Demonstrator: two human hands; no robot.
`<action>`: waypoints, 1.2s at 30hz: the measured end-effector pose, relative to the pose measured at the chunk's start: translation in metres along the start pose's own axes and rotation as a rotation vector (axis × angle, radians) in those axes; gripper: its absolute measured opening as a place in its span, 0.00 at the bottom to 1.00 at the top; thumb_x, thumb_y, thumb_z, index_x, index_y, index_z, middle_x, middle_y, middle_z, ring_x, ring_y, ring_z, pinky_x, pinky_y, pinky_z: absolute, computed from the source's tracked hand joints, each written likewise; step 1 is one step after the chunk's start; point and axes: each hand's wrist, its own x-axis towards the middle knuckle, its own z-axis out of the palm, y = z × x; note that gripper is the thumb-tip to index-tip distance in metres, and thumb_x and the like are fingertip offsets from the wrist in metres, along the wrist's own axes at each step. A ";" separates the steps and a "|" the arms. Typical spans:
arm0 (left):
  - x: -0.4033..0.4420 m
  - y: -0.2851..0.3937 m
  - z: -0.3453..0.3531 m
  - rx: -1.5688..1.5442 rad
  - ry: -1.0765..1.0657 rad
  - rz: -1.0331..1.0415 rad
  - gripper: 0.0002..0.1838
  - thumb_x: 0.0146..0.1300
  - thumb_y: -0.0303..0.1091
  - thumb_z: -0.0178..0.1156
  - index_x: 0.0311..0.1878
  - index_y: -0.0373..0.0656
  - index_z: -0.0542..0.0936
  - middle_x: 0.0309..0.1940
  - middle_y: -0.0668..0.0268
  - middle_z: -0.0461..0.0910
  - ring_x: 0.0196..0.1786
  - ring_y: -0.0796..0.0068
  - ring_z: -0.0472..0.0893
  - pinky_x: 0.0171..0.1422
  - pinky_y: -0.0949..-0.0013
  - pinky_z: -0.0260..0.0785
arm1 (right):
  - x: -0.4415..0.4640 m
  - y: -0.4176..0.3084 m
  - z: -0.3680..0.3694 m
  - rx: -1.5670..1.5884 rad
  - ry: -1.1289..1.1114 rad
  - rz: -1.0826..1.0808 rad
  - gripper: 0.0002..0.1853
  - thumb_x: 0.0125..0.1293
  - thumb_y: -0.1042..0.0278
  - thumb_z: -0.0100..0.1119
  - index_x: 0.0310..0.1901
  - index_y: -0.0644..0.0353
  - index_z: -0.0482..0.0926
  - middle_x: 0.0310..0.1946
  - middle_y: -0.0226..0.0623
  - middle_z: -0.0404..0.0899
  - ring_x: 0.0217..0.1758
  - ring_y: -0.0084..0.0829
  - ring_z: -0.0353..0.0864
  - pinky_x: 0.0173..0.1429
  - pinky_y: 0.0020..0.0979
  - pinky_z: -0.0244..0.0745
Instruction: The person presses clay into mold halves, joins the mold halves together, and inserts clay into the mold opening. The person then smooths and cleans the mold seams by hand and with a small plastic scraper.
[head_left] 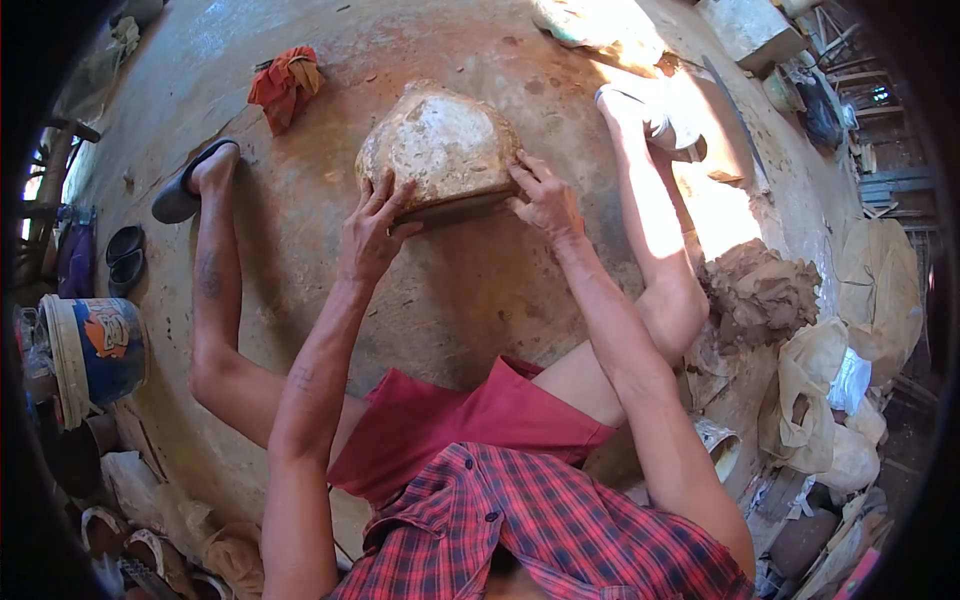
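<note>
A bulky, rounded plaster-like block, chalky white on top and brown round its sides, is on the floor between my feet. Its straight near edge has a dark shadow beneath; whether that edge is raised I cannot tell for sure. My left hand grips the near left corner, fingers over the top and thumb at the lower edge. At the right corner my right hand holds on in the same way, fingers on the side. The underside of the block is hidden.
A crumpled orange-red cloth lies at the far left. Beside my right knee sits a heap of wet clay. A bucket and dark sandals are on the left. Plastic bags crowd the right side.
</note>
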 end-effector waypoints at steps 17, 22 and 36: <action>0.005 0.005 0.008 0.025 0.049 0.061 0.41 0.56 0.47 0.81 0.74 0.55 0.80 0.77 0.62 0.76 0.77 0.37 0.73 0.75 0.48 0.76 | 0.014 -0.014 -0.012 -0.128 -0.041 -0.159 0.37 0.53 0.59 0.81 0.68 0.45 0.83 0.68 0.40 0.82 0.69 0.45 0.82 0.67 0.43 0.86; 0.014 0.026 -0.002 0.124 0.014 0.035 0.39 0.57 0.46 0.80 0.73 0.57 0.81 0.76 0.61 0.77 0.75 0.34 0.74 0.73 0.47 0.78 | 0.015 -0.037 -0.023 -0.261 -0.094 -0.153 0.37 0.53 0.56 0.81 0.68 0.49 0.82 0.65 0.41 0.84 0.68 0.45 0.84 0.65 0.44 0.87; 0.010 0.032 0.014 0.300 0.022 0.053 0.37 0.62 0.54 0.75 0.75 0.62 0.79 0.76 0.53 0.76 0.74 0.29 0.74 0.69 0.45 0.80 | 0.010 -0.018 0.007 -0.168 -0.019 -0.224 0.37 0.57 0.57 0.79 0.71 0.39 0.81 0.67 0.46 0.82 0.69 0.58 0.82 0.59 0.50 0.89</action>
